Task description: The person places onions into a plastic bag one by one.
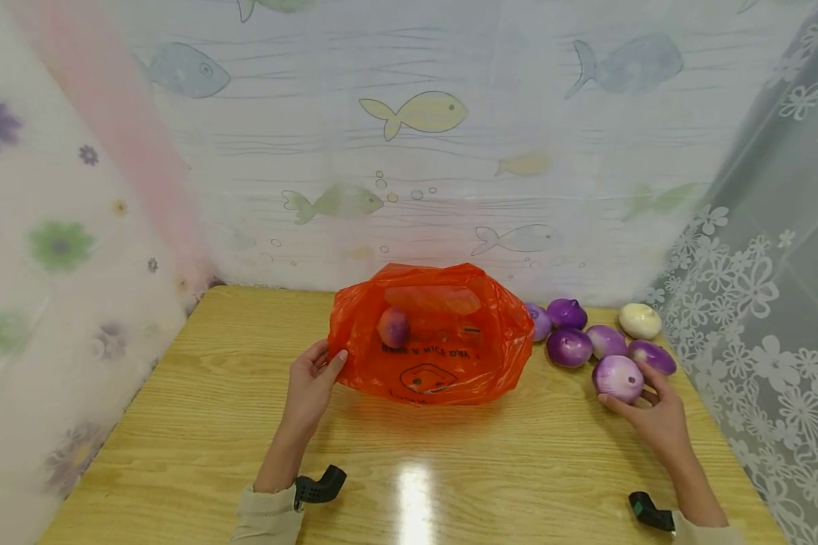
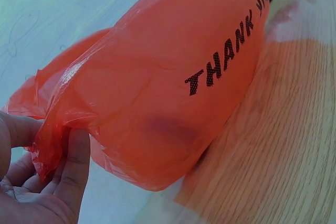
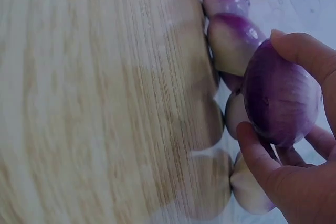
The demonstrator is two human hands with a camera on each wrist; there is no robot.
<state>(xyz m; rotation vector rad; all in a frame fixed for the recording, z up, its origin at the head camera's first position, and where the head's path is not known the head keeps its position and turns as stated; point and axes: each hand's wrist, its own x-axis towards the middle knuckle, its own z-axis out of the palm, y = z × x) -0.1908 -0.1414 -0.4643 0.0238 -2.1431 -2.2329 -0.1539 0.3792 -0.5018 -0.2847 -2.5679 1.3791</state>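
Observation:
A red plastic bag (image 1: 432, 382) with black print lies on the table, its mouth spread toward me. One purple onion (image 1: 394, 327) shows inside it. My left hand (image 1: 311, 386) pinches the bag's left rim between thumb and fingers, and the left wrist view shows the gathered plastic (image 2: 50, 150) in that grip. Over at the right, my right hand (image 1: 660, 420) holds a purple onion (image 1: 618, 378), thumb on one side and fingers on the other. In the right wrist view this onion (image 3: 281, 95) overlaps other onions behind it.
Several purple onions (image 1: 569, 347) cluster right of the bag, with a white onion (image 1: 640, 321) at the back right. A patterned curtain (image 1: 423, 174) rises behind the wooden table (image 1: 232, 424). Dark wrist devices (image 1: 320, 484) sit on both wrists.

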